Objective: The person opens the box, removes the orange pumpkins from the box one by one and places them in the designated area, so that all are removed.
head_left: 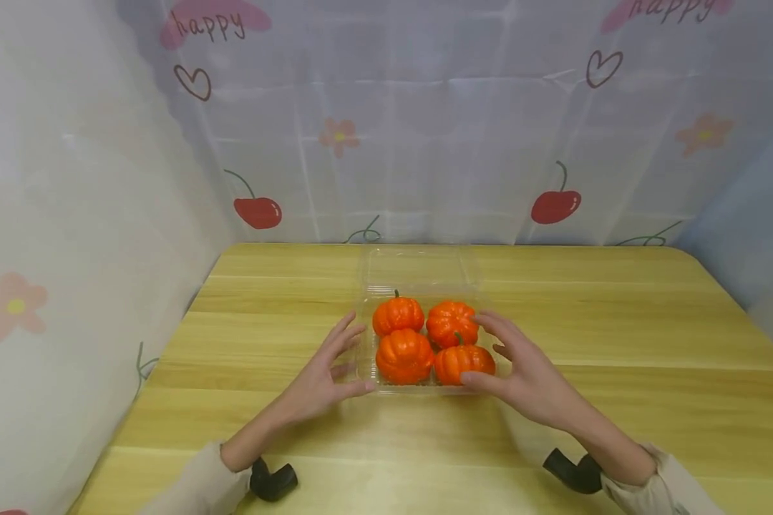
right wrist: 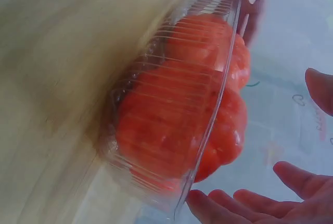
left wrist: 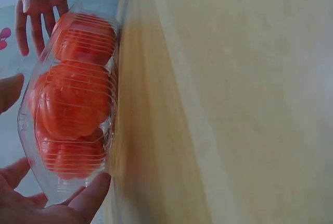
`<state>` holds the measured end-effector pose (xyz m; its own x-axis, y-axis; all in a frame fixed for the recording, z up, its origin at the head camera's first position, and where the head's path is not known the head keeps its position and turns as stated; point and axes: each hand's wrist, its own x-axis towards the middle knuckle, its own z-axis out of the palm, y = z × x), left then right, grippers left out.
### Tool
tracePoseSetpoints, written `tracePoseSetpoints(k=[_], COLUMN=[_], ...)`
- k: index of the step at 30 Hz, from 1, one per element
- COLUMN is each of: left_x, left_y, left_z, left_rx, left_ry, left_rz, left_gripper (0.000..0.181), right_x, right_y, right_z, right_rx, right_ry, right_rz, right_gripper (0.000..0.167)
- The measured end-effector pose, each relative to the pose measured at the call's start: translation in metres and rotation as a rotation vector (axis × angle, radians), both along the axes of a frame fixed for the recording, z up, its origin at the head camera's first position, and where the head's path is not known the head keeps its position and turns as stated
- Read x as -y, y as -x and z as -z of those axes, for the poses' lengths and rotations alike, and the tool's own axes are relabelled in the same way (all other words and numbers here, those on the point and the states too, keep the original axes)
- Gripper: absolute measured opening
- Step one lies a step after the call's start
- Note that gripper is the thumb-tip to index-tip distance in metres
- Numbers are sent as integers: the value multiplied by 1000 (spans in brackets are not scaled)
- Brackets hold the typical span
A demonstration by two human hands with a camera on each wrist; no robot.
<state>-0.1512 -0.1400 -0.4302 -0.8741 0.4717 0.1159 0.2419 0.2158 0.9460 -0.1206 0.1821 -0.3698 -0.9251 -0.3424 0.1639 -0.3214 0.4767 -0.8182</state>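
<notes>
A clear plastic clamshell box [head_left: 412,390] lies on the table with its lid [head_left: 419,266] folded back. Inside it sit small glossy orange pumpkins: two at the back [head_left: 397,315] and two in front [head_left: 404,357], at least two with green stems. My left hand [head_left: 322,375] is at the box's left side, fingers spread and thumb near the front left corner. On the opposite side my right hand [head_left: 530,372] has its fingers apart, thumb over the edge of the front right pumpkin [head_left: 465,364]. In the right wrist view, right fingertips [right wrist: 200,203] are close to the box's rim; contact is unclear.
The box stands on a light wood-grain table [head_left: 283,293]. Behind it hangs a pale curtain [head_left: 419,157] printed with cherries, flowers and hearts. Black curved pieces [head_left: 273,481] show at both wrists. Pale sleeves [head_left: 200,483] cover the forearms.
</notes>
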Motion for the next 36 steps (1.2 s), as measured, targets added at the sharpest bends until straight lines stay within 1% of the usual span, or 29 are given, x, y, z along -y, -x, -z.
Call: tracePoseSetpoints(k=[3,6,10,12,19,23,26,30,36], left_x=[1,0,1,1,2,2,1,1,2], left_y=[1,2,4,4,5,6,6,5,4], left_z=[1,1,2,3,3,3,4,4,2], left_rx=[21,50,75,83,98,106,110,111,108], left_ry=[-5,-23,-44,-40,-44,-57,-61,-50,-38], left_rz=[1,9,14,10,10,13,17,12,4], left_gripper=[77,70,68,67,66,66,65,65,68], right_x=[3,4,6,6,9,11,11,11,11], right_y=[4,7,9,10,9,8,7,6,6], right_z=[0,1,1,2,6,8,11,15,17], right_rx=[8,23,25,23,-11,-44,-42,-37,-60], right_ry=[1,-17,-39,-57,-169,-204,-220,-224,-227], right_rz=[-22,-24,-31,-34,-19,-18,-13,-6,-7], right_gripper=[74,75,76,76,74,68,60,50,44])
